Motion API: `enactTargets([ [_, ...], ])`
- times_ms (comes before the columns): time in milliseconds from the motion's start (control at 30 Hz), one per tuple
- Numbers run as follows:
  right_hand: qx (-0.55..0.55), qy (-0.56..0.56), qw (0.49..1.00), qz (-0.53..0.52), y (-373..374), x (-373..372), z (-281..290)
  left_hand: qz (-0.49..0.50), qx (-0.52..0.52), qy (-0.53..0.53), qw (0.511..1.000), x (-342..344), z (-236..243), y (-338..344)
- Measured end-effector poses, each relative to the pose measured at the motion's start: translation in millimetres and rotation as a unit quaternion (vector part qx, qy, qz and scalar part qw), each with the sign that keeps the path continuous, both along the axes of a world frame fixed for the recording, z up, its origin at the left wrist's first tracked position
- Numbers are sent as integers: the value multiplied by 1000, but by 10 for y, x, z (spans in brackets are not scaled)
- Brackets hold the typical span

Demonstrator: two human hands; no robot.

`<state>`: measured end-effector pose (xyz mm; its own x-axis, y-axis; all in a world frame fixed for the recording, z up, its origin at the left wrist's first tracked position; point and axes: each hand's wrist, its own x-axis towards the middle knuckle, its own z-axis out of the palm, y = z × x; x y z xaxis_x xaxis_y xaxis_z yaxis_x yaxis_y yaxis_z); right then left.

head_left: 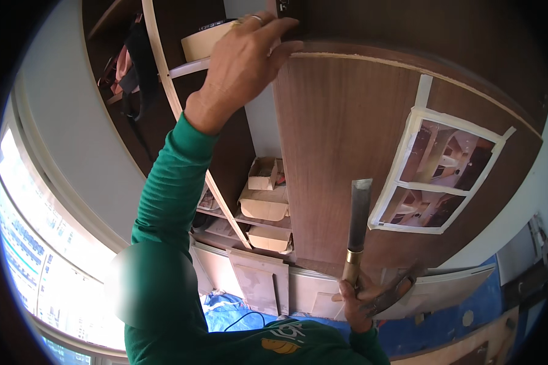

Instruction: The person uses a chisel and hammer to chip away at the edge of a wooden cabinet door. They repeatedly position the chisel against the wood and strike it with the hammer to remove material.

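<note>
My left hand [243, 61] reaches up to the edge of a brown wooden cabinet panel [341, 109], its fingers curled over the edge beside a ledge [371, 50] with a raw, pale rim. Lower right, my right hand [356, 301] grips a chisel [360, 213] by its wooden, brass-collared handle, blade pointing up in front of the panel. A second, dark tool [393, 295] is held in the same hand; its exact kind is unclear. Two taped printed pictures [444, 155] are on the panel to the right of the blade.
Open shelves at left hold cardboard boxes [263, 207] and hanging straps [131, 67], with a pale vertical batten [158, 55] across them. A bright window [36, 243] is at far left. Boards [259, 283] lean below over blue floor sheeting [231, 313] with a black cable.
</note>
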<state>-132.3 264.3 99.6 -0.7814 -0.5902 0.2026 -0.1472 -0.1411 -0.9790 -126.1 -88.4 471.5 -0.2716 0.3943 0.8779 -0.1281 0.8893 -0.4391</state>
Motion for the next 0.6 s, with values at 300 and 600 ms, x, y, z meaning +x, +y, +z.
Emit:
enactTargets([
  [300, -28, -53, 998, 3, -95, 79, -21, -195, 191, 8, 962, -406, -10, 81],
  [600, -45, 75, 995, -40, -370, -229, -111, -364, 537, -421, 634, 24, -1250, 892],
])
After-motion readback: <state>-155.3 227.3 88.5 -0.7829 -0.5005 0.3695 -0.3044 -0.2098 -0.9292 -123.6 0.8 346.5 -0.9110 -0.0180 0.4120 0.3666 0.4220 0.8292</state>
